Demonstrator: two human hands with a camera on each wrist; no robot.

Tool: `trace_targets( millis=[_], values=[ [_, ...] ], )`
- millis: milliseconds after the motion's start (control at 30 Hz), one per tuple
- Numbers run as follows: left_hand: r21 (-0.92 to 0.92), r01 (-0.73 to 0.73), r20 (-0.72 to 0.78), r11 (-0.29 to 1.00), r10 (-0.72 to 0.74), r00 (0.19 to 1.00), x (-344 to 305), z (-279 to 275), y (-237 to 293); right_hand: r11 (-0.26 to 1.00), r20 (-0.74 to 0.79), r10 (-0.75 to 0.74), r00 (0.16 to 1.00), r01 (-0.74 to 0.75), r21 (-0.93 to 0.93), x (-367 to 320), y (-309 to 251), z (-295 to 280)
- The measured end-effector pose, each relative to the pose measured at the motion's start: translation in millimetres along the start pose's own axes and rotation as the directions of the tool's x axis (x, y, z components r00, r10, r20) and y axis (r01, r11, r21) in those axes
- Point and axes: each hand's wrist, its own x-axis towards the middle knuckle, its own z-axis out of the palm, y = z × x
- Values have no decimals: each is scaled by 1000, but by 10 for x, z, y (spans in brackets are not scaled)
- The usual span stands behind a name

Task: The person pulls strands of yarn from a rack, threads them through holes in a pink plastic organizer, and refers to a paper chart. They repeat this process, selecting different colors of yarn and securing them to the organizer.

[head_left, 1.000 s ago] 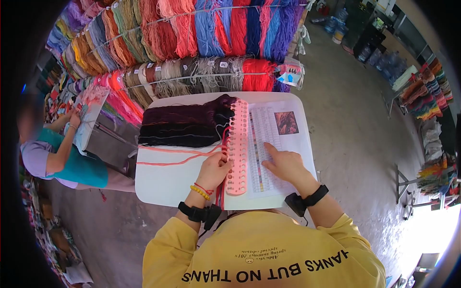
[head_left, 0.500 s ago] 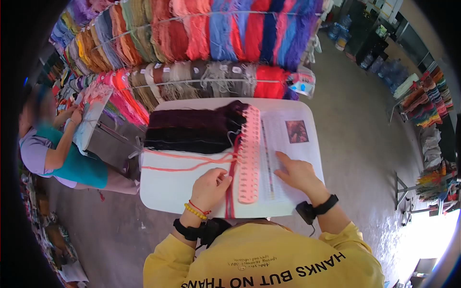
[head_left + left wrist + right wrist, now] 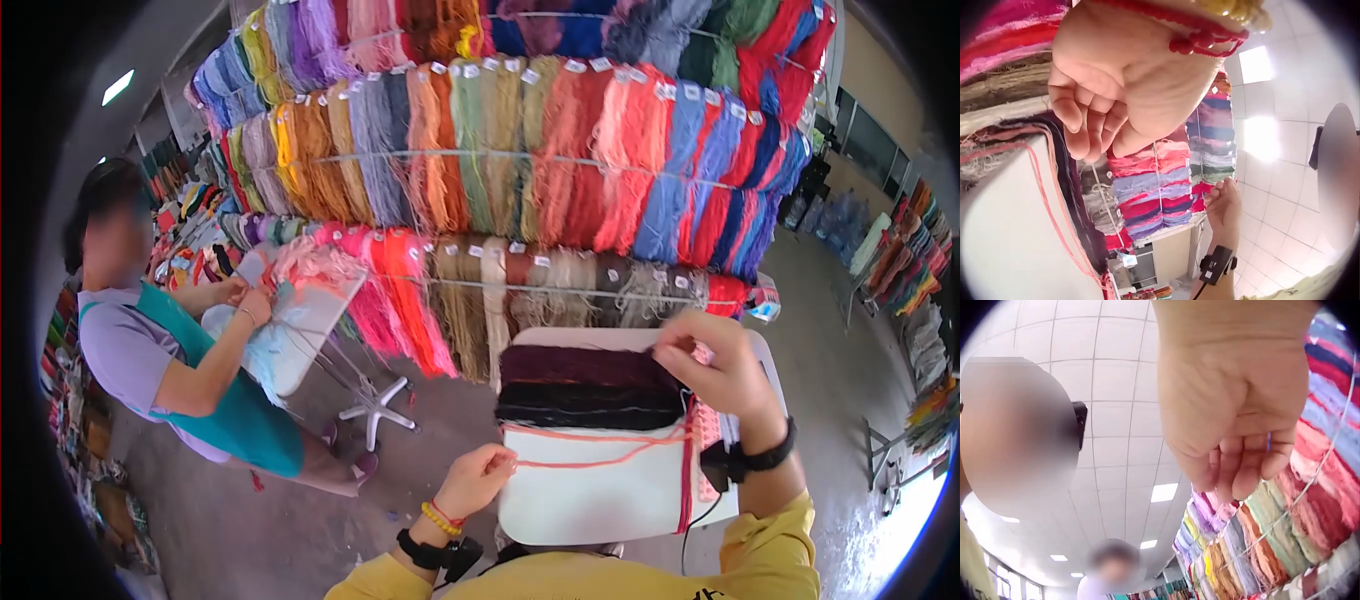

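Observation:
My left hand [image 3: 476, 482] is at the near left corner of the white tabletop [image 3: 590, 500], fingers loosely curled, with the end of a salmon-pink thread [image 3: 590, 464] right at its fingertips. No thread shows between those fingers in the left wrist view. My right hand [image 3: 722, 368] is raised over the table's far right side, fingers loosely bent and holding nothing in the right wrist view. Below it, a pink strip with holes [image 3: 708, 428] is partly covered by hand and forearm. Dark purple thread [image 3: 590, 372] and black thread [image 3: 590, 408] lie left of the strip. Red strands [image 3: 688, 480] hang along it.
Behind the table, a rack holds rows of colourful yarn hanks [image 3: 500, 140]. To the left, a person in a teal apron [image 3: 235, 420] works with thread at another small table [image 3: 318, 335] on a wheeled base [image 3: 378, 410]. More yarn [image 3: 895, 265] hangs at the right.
My head view has turned up and left. The right hand has lifted off the printed chart toward the strip's far end. My left hand has moved left from the strip to the table's left edge.

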Motion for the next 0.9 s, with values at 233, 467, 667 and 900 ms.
trace_targets(
  millis=[233, 467, 667, 900],
  values=[
    [-273, 115, -109, 955, -149, 983, -399, -647, -631, 983, -44, -70, 997, 77, 166, 1491, 190, 1107],
    [-326, 178, -270, 929, -272, 924, -790, -1113, -943, 992, -410, -120, 904, 125, -14, 3265, 515, 1675],
    [-381, 264, -317, 886, -394, 863, -967, -1290, -1244, 989, -691, -145, 708, 93, -112, 4315, 619, 1604],
    [-453, 282, -297, 846, -442, 846, -871, -1353, -1462, 968, -716, -62, 695, -132, -212, 4722, 647, 1528]
  ],
)
